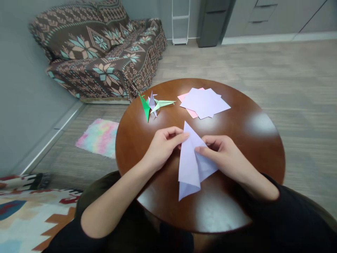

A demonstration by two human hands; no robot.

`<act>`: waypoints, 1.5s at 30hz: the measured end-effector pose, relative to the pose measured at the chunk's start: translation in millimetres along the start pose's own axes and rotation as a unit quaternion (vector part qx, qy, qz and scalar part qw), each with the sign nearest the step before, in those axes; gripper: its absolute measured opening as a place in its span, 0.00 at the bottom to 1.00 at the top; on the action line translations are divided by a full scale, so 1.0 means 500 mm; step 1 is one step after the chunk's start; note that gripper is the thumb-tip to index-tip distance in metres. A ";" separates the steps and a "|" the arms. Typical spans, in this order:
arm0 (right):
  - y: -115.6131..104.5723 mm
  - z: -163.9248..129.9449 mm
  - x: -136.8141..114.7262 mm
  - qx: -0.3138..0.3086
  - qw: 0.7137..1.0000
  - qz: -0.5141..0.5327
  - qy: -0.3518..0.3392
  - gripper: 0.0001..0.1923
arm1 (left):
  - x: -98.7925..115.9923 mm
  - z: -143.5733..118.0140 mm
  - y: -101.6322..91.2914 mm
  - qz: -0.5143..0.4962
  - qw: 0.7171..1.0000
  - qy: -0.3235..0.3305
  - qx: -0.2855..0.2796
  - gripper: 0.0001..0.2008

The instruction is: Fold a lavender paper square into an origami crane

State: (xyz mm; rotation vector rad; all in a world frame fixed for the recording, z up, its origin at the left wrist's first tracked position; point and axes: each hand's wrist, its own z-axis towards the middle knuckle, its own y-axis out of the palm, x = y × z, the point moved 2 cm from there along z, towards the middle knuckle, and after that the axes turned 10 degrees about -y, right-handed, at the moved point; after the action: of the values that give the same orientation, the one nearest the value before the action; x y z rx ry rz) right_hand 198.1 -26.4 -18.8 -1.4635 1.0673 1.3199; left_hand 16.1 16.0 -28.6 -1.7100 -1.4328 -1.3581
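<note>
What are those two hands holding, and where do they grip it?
A folded lilac paper: the left hand pinches its upper left edge, the right hand its right flap.

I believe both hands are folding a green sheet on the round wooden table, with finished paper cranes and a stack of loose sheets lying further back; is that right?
Not quite: the head view shows the sheet held by the left hand and right hand is pale lilac, not green. Green appears only among the paper cranes. The rest holds: the round wooden table, the cranes and the stack of loose sheets further back.
</note>
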 end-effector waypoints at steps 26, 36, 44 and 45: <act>-0.061 0.020 0.016 0.104 0.994 0.014 0.008 0.19 | 0.022 0.010 -0.056 0.010 0.996 -0.084 -0.036 0.16; -0.067 0.022 0.017 0.131 0.991 -0.023 0.015 0.17 | 0.020 0.019 -0.058 -0.063 0.993 -0.090 -0.034 0.15; -0.062 0.027 0.025 0.121 0.986 0.111 -0.009 0.15 | 0.015 0.032 -0.065 -0.145 0.989 -0.037 0.001 0.14; -0.063 0.028 0.027 0.127 0.985 0.119 -0.011 0.17 | 0.015 0.032 -0.065 -0.149 0.988 -0.033 0.001 0.13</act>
State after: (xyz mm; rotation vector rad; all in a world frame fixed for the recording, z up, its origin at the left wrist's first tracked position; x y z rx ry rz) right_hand 225.9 -5.6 -31.4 -1.1582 1.3748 1.3036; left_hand -9.1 42.8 -33.8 -1.5975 -1.7836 -1.4613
